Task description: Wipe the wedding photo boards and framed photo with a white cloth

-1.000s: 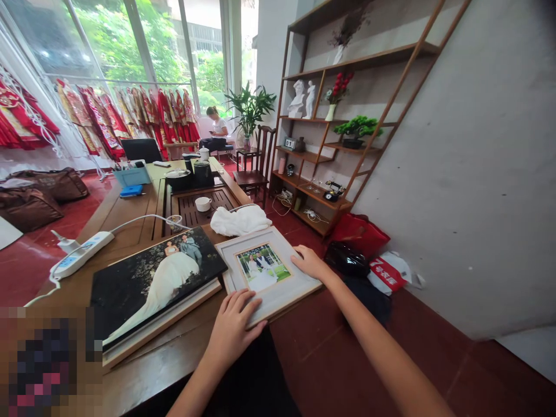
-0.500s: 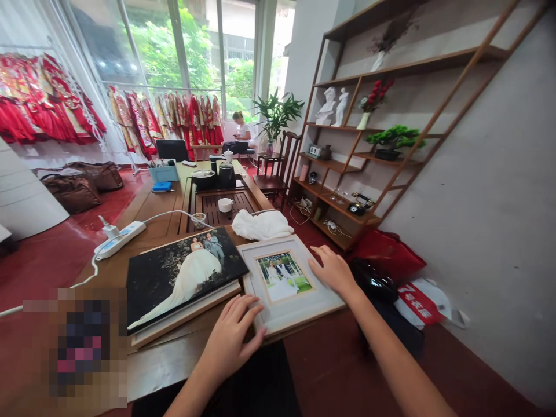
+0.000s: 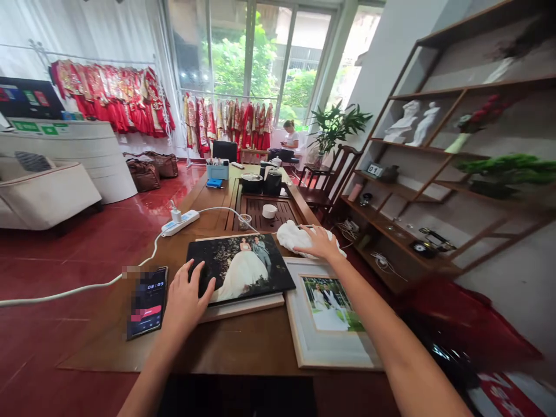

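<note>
A dark wedding photo panel (image 3: pixel 247 266) lies on top of a pale-edged frame (image 3: pixel 247 307) on the wooden table. At the panel's left edge is my left hand (image 3: pixel 186 295), open with its fingers spread. A white cloth (image 3: pixel 289 234) lies crumpled behind the photos. Over its right part my right hand (image 3: pixel 321 242) rests open, fingers stretched out and touching it. Below my right forearm, a light-framed wedding picture (image 3: pixel 310 347) lies flat, its right side partly covered by the arm.
A phone (image 3: pixel 150 301) lies on the left, near a white power strip (image 3: pixel 180 223) with a cable. Behind stand a tea tray (image 3: pixel 252 217) with a white cup (image 3: pixel 269 211), and a blue pen box (image 3: pixel 217 169). Wooden shelves (image 3: pixel 399 229) rise on the right; a person (image 3: pixel 290 139) sits far back.
My right hand has gone from the framed picture's right edge to the white cloth. My left hand has moved from the picture's left side to the panel's left edge. The view has turned left.
</note>
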{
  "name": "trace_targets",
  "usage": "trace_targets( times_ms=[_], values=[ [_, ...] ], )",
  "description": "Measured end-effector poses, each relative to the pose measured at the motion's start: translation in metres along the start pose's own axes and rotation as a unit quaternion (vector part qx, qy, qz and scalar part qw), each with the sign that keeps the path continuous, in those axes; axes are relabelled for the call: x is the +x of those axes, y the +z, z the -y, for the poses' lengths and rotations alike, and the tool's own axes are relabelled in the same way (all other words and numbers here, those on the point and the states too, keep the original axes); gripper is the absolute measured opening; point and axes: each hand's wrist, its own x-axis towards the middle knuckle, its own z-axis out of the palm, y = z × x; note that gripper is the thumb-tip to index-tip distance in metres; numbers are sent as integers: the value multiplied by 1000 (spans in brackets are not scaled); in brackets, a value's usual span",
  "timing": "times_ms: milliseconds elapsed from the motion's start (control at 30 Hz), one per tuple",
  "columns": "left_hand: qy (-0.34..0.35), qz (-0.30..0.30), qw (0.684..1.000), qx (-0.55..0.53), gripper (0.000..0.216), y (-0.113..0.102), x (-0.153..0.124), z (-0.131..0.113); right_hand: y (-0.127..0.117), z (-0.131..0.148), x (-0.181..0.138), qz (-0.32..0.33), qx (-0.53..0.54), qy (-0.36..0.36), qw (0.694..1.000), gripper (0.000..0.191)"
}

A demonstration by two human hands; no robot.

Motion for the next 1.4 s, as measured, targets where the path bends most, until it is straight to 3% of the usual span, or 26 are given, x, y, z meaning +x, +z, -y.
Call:
trace_targets(
  times_ms=[200,333,433,567,733,867,1000,1200,1400],
  values=[
    [-97,56,991,-70,64,9,3,10,14,14,17,41,-16,-44,998,86],
    [-132,91,980,-118,71,6,2,10,18,21,17,26,-38,-42,998,68],
    [-143,111,976,-123,71,2,3,9,11,26,19,-5,-52,-40,998,67],
    [-143,113,976,-117,69,-1,4,6,-24,33,20,-89,-61,-18,994,65],
    [-143,119,977,-104,70,1,3,7,-98,46,-4,-297,67,2,953,62],
    [-132,112,981,-84,69,2,2,7,-134,75,-46,-340,198,-65,917,62],
    [-128,113,983,-61,69,0,1,5,-125,117,-79,-303,280,-131,902,61],
    [-127,116,983,-69,71,-3,-2,3,-74,174,-89,-158,257,-181,936,73],
    [-141,120,979,-89,72,-5,-5,4,-53,185,-88,-65,197,-153,966,73]
  ],
)
